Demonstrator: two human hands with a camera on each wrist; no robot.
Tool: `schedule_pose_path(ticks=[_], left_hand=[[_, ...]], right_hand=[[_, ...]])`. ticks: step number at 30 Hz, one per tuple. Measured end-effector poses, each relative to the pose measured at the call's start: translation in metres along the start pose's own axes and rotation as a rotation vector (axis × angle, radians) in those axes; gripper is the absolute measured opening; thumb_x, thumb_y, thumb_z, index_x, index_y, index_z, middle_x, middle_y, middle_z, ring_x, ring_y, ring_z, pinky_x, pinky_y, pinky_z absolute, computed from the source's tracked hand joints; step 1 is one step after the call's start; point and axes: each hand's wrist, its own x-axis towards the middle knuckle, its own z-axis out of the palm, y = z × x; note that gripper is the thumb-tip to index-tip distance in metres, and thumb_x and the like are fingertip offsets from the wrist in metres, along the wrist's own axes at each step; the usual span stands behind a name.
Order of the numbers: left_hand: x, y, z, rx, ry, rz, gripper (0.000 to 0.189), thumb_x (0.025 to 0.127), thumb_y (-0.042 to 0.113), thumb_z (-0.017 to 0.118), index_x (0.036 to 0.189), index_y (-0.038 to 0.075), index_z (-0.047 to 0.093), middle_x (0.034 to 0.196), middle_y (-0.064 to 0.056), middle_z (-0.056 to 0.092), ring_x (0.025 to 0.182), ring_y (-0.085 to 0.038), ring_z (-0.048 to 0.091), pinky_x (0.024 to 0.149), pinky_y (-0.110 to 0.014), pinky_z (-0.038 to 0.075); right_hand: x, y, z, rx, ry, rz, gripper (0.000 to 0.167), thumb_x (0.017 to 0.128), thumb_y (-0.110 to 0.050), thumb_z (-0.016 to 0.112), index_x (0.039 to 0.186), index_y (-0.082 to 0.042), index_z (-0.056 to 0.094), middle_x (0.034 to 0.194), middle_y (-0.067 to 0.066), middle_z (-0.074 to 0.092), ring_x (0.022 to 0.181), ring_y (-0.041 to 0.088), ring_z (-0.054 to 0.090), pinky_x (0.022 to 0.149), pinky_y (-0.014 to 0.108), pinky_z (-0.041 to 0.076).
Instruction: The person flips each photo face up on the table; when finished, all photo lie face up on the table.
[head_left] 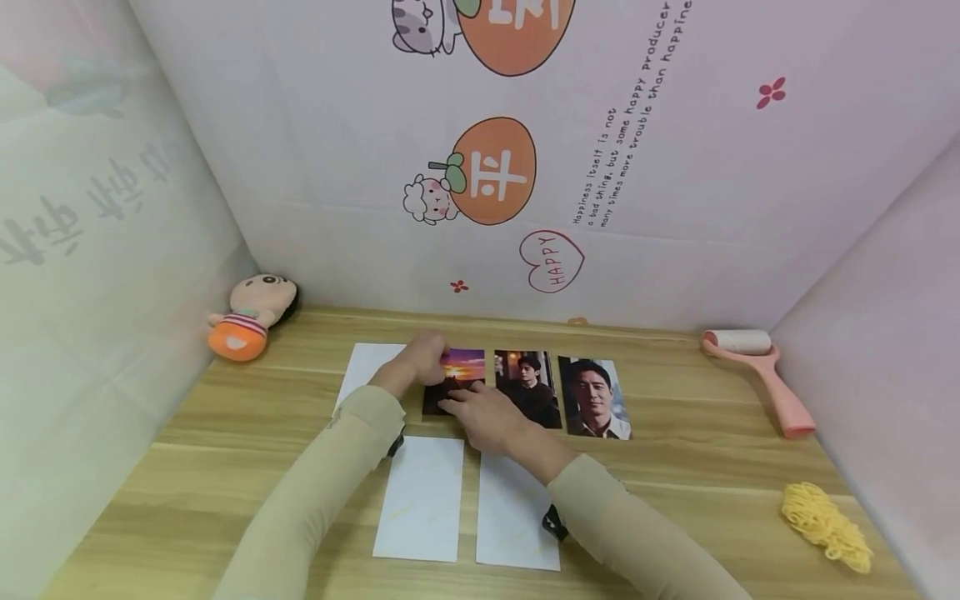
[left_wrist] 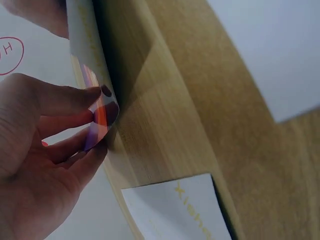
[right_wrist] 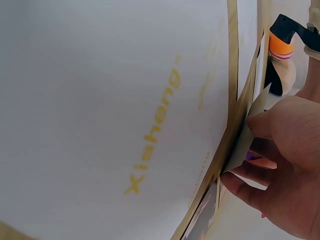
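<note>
A sunset photo print [head_left: 467, 363] lies in the back row between both hands. My left hand [head_left: 426, 360] is at its upper left, and in the left wrist view thumb and fingers pinch a curled edge of the print [left_wrist: 102, 112]. My right hand [head_left: 487, 417] is at its lower right side. In the right wrist view, the thumb and fingers of that hand [right_wrist: 287, 160] pinch the raised edge of the print [right_wrist: 244, 142], whose pale back shows. To its right lie two portrait prints, a man in dark clothes [head_left: 534, 400] and a close-up face print [head_left: 596, 400].
White face-down cards lie at the back left [head_left: 358, 371], front left [head_left: 420, 500] and front right [head_left: 517, 517], the last partly under my right arm. A plush doll [head_left: 251, 317] sits back left. A pink lint roller [head_left: 772, 375] and yellow yarn [head_left: 825, 525] lie on the right.
</note>
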Motion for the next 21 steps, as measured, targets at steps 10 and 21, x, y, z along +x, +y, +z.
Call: schedule_pose_path(ticks=[10,21], left_hand=[[-0.004,-0.004,0.002,0.01,-0.026,0.005,0.045,0.087,0.012,0.07,0.127,-0.01,0.068,0.139,-0.025,0.061,0.129,-0.037,0.059,0.115,-0.046,0.048],[-0.007,-0.014,0.002,0.043,-0.098,-0.016,0.063,0.094,0.029,0.073,0.15,0.007,0.055,0.161,-0.019,0.044,0.152,-0.041,0.037,0.126,-0.053,0.034]], right_hand=[[0.001,-0.002,0.004,0.063,-0.025,0.059,0.041,0.104,-0.019,0.058,0.145,-0.024,0.062,0.153,0.005,0.059,0.136,0.028,0.056,0.111,0.046,0.053],[0.002,-0.002,0.003,0.12,-0.07,0.083,0.046,0.105,-0.038,0.057,0.149,-0.026,0.058,0.161,0.008,0.051,0.142,0.03,0.051,0.115,0.05,0.049]])
